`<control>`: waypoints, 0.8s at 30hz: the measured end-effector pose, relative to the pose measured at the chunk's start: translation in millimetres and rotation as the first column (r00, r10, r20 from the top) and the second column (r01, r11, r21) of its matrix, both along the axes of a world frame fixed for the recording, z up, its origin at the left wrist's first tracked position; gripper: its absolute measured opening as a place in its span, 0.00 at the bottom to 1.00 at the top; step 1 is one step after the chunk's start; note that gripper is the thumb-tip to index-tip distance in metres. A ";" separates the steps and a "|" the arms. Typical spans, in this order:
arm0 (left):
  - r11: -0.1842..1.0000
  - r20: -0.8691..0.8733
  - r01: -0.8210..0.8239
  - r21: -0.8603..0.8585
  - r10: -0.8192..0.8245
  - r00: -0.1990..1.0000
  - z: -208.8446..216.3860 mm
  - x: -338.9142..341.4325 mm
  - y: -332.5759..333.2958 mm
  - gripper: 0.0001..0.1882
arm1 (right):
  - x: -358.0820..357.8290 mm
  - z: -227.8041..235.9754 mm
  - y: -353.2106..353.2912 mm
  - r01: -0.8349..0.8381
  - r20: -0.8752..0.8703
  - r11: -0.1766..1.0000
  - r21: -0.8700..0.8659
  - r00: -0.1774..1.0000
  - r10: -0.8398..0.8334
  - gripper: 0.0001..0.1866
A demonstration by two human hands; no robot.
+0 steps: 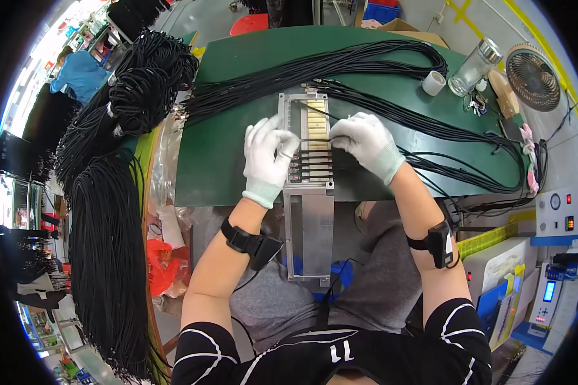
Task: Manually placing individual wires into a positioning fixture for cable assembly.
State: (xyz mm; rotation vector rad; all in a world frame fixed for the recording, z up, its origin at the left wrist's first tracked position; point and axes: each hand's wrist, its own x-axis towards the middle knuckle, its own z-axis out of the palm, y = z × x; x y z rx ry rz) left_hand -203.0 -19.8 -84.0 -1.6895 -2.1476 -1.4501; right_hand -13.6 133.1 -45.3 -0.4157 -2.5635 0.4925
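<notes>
A metal fixture (286,119) with a row of pale yellow slots (316,119) lies at the near side of the green table. Several short black cable ends (315,168) lie side by side across its near slots. Just beyond them, one black cable (315,140) stretches across the fixture between my hands. My left hand (266,154), in a white glove, pinches near that cable's left end with thumb and forefinger; the fingertips hide the tip itself. At the fixture's right edge, my gloved right hand (365,140) is closed on the same cable.
Long bundles of black cable (392,54) cross the green table (250,54). More cable (109,244) hangs in thick coils at the left. A glass bottle (475,67), a white roll (433,83), keys (475,106) and a fan (532,77) stand or lie far right.
</notes>
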 end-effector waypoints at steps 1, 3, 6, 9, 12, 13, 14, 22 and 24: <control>0.999 0.019 0.014 0.032 -0.015 1.000 -2.3 -2.0 0.0 0.11 | -0.9 2.7 -4.5 -0.006 0.001 1.000 -0.004 1.000 0.006 0.07; 0.999 0.103 0.007 0.037 -0.011 0.995 0.2 -5.2 0.3 0.11 | -0.2 10.6 -12.5 -0.004 -0.007 0.995 -0.098 1.000 0.003 0.07; 0.999 0.260 -0.013 0.046 0.000 0.966 2.1 -11.9 -1.1 0.10 | 1.2 5.7 -8.9 -0.004 -0.022 0.997 -0.077 1.000 0.003 0.06; 0.996 0.077 -0.083 -0.016 0.084 0.993 -1.6 -15.7 0.5 0.11 | 3.4 3.4 -2.7 -0.003 -0.045 0.998 0.065 0.999 0.006 0.06; 0.996 0.053 -0.079 -0.031 0.081 0.995 -4.3 -16.1 -0.4 0.11 | 5.8 3.6 -0.4 0.014 0.033 0.996 0.089 0.999 -0.017 0.05; 0.996 0.041 -0.079 -0.038 0.080 0.996 -4.2 -16.2 -0.8 0.12 | 6.1 2.9 0.1 0.014 0.032 0.996 0.089 0.999 -0.017 0.05; 0.996 0.040 -0.079 -0.038 0.081 0.996 -3.9 -16.8 -1.6 0.12 | 6.4 1.6 0.6 0.022 0.031 0.996 0.091 0.999 -0.025 0.05; 0.987 0.047 -0.035 -0.160 0.043 0.998 3.1 -15.2 -5.2 0.12 | 6.5 -4.3 4.1 0.029 0.032 0.996 0.085 0.999 -0.032 0.04; 0.985 0.042 -0.051 -0.167 0.059 0.997 2.4 -15.4 -5.1 0.11 | 5.5 -3.9 4.1 0.040 0.059 0.995 0.092 0.997 -0.046 0.04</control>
